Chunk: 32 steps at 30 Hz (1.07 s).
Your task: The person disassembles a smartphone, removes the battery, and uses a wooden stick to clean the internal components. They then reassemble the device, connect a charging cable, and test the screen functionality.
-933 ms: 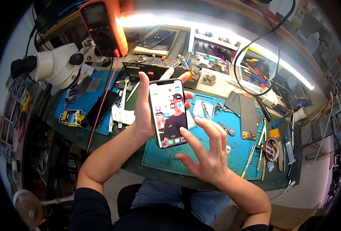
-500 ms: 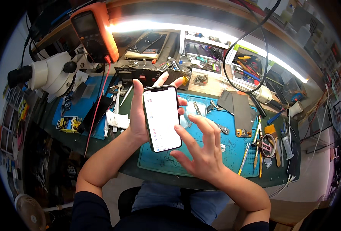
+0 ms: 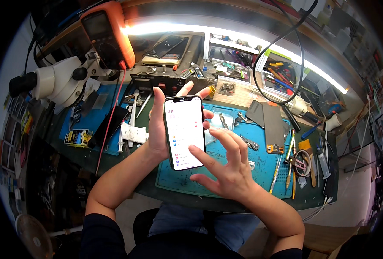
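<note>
A smartphone (image 3: 183,129) with a lit white screen showing a list with small coloured icons is held upright above the workbench. My left hand (image 3: 158,125) supports it from behind and along its left edge, the thumb up and fingertips curling round the right edge. My right hand (image 3: 230,166) is at the phone's lower right, fingers apart and holding nothing. Its index fingertip lies over the middle of the screen; whether it touches the glass I cannot tell. Beneath the phone is a blue repair mat (image 3: 183,183).
A white microscope (image 3: 57,82) and an orange multimeter (image 3: 107,36) stand at the left. Phone parts, including a dark panel (image 3: 274,127), lie on the mat. Tweezers, brushes and a tape roll (image 3: 303,163) are at the right. A black cable loop (image 3: 255,69) hangs overhead.
The list on the phone's screen has changed, with more icons and text now shown. My right index finger has shifted left and slightly up or down across the screen. My left hand keeps its hold.
</note>
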### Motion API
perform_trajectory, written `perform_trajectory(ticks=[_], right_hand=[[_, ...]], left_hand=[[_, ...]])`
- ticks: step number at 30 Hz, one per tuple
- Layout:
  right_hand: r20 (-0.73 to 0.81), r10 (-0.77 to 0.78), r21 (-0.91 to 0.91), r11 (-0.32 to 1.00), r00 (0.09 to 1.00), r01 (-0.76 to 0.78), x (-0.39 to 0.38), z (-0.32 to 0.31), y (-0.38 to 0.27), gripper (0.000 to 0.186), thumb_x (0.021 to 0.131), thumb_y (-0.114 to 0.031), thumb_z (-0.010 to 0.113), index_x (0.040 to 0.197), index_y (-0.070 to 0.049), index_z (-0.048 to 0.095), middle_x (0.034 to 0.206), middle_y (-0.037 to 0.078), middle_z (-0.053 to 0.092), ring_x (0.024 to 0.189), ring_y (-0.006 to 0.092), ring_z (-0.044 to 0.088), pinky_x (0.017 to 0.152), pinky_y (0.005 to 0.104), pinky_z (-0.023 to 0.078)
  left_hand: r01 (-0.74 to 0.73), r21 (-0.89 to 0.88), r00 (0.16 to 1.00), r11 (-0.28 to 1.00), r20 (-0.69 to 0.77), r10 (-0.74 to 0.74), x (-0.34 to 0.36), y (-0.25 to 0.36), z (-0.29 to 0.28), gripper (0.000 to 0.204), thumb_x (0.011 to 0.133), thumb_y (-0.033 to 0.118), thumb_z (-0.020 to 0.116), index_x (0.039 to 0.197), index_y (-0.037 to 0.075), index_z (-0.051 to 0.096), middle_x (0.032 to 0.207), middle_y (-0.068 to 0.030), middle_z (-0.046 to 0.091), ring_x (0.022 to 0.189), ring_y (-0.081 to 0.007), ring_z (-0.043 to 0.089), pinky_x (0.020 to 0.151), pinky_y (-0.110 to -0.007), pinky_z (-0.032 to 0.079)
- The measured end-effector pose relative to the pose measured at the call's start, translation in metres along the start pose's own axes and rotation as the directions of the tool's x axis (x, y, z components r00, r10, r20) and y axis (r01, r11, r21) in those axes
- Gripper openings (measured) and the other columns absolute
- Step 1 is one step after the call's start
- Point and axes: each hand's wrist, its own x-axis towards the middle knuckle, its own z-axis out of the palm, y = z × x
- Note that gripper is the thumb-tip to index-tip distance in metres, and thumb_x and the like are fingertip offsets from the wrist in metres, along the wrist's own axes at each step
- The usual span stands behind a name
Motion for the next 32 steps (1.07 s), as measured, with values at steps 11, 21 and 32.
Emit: perform_trajectory(ticks=[11, 21, 32], right_hand=[[0.063, -0.060, 0.015, 0.998, 0.996, 0.059, 0.001, -0.001, 0.004, 0.059, 0.086, -0.047, 0.080, 0.140, -0.026, 0.067, 0.155, 0.012, 0.042, 0.143, 0.0322, 0.038, 0.117, 0.0483, 0.039], [0.054, -0.078, 0.017, 0.997, 0.995, 0.077, 0.000, 0.000, 0.005, 0.060, 0.085, -0.047, 0.079, 0.140, -0.026, 0.066, 0.155, 0.013, 0.042, 0.143, 0.0322, 0.039, 0.117, 0.0487, 0.039], [0.059, -0.083, 0.017, 0.997, 0.995, 0.082, 0.000, 0.001, 0.006, 0.063, 0.085, -0.047, 0.080, 0.143, -0.027, 0.065, 0.156, 0.012, 0.041, 0.144, 0.0318, 0.038, 0.118, 0.0486, 0.039]], left_hand=[[0.024, 0.013, 1.000, 1.000, 0.009, -0.024, 0.001, 0.000, -0.004, 0.121, 0.091, 0.089, 0.041, 0.167, 0.011, -0.014, 0.166, -0.0194, 0.032, 0.111, -0.0311, 0.066, 0.091, -0.046, 0.059], [0.043, 0.129, 0.998, 0.991, -0.059, -0.036, 0.000, 0.000, 0.008, 0.122, 0.089, 0.093, 0.032, 0.167, 0.012, -0.014, 0.169, -0.0209, 0.023, 0.105, -0.0245, 0.064, 0.086, -0.042, 0.058], [0.032, 0.109, 0.999, 0.994, -0.028, -0.029, 0.000, 0.001, 0.004, 0.121, 0.090, 0.093, 0.031, 0.167, 0.012, -0.013, 0.171, -0.0210, 0.020, 0.106, -0.0263, 0.064, 0.087, -0.043, 0.058]])
